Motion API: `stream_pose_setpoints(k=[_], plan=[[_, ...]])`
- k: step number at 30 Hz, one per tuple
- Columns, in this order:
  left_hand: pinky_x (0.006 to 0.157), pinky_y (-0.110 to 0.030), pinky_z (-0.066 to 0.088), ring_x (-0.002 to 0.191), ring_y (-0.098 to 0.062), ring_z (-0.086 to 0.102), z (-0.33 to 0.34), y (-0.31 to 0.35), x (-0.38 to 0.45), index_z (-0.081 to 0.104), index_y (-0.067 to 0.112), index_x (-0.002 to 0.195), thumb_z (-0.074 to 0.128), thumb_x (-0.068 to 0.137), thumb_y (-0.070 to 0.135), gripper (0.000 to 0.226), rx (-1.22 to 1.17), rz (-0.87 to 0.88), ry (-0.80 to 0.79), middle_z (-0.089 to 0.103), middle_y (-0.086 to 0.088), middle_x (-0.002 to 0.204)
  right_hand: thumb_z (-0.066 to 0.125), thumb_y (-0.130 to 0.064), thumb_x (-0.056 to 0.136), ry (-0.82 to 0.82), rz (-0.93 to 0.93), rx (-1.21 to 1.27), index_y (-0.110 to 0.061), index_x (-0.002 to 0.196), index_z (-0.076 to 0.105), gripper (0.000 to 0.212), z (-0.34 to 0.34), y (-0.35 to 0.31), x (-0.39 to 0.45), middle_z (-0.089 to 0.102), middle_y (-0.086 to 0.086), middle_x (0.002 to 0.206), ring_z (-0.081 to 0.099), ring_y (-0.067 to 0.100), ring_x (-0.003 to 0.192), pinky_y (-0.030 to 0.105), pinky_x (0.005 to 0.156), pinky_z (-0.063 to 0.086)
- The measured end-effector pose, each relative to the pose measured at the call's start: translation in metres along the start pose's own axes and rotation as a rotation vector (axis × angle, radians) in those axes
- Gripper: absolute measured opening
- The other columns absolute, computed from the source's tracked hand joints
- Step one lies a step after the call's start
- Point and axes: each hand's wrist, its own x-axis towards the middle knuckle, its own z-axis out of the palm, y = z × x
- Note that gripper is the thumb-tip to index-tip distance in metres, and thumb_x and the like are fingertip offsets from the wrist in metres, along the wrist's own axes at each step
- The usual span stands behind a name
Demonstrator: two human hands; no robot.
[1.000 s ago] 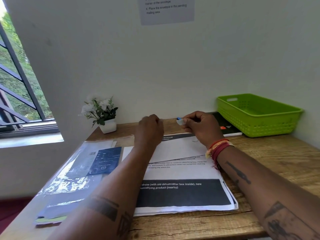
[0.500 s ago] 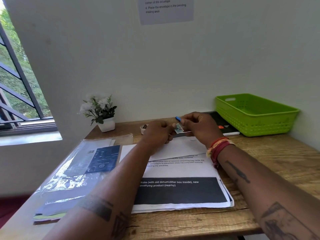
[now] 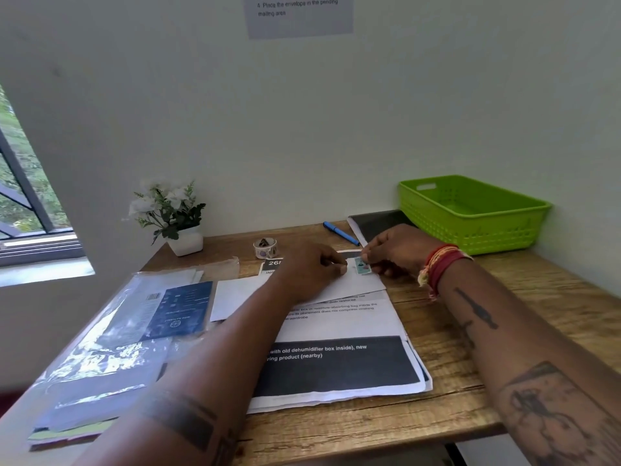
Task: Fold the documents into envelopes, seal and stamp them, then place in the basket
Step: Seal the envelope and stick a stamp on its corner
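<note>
A white envelope (image 3: 364, 284) lies on a stack of printed documents (image 3: 339, 369) on the wooden table. A small greenish stamp (image 3: 362, 266) sits at the envelope's far right corner. My right hand (image 3: 396, 250) pinches the stamp's far edge with its fingertips. My left hand (image 3: 309, 269) rests on the envelope with its fingers loosely bent, fingertips just left of the stamp; my left forearm hides the envelope's middle. The green basket (image 3: 470, 227) stands at the back right, nothing visible in it.
A roll of stickers (image 3: 265, 247), a blue pen (image 3: 341, 233) and a black booklet (image 3: 379, 222) lie behind the hands. A potted white flower (image 3: 174, 220) stands at the back left. Plastic sleeves with a blue card (image 3: 134, 334) cover the table's left side.
Both hands held the stamp above the envelope; they have come down and the stamp now lies on the envelope's far right corner. The view has shifted, which uncovers the sticker roll and pen.
</note>
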Motion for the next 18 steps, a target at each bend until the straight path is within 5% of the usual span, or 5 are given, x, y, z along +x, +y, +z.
stream_pose_setpoints(k=[5,10,18], plan=[[0.082,-0.026,0.046,0.092,-0.011,0.061,0.003,0.004,-0.001,0.077,0.029,0.109,0.073,0.09,0.036,0.02,0.102,0.034,-0.024,0.067,0.004,0.094,0.082,-0.024,0.083,0.022,-0.025,-0.193,-0.017,0.086,0.079,0.008,0.003,-0.005,0.0,0.076,0.004,0.075,0.06,0.012,0.056,0.024,0.055,0.051],[0.08,-0.025,0.041,0.097,-0.012,0.061,0.003,0.006,-0.002,0.076,0.03,0.112,0.071,0.092,0.037,0.022,0.13,0.019,-0.033,0.065,0.006,0.097,0.081,-0.028,0.083,0.073,-0.086,-0.3,-0.022,0.084,0.08,0.007,0.01,-0.005,0.003,0.076,0.0,0.081,0.063,0.013,0.067,0.035,0.073,0.058],[0.083,-0.025,0.043,0.1,-0.012,0.061,0.003,0.007,-0.003,0.076,0.031,0.113,0.071,0.092,0.036,0.022,0.121,0.013,-0.034,0.069,0.003,0.106,0.082,-0.03,0.082,0.077,-0.09,-0.357,-0.025,0.082,0.08,0.006,0.015,-0.005,0.007,0.074,-0.007,0.089,0.064,0.009,0.086,0.023,0.067,0.044]])
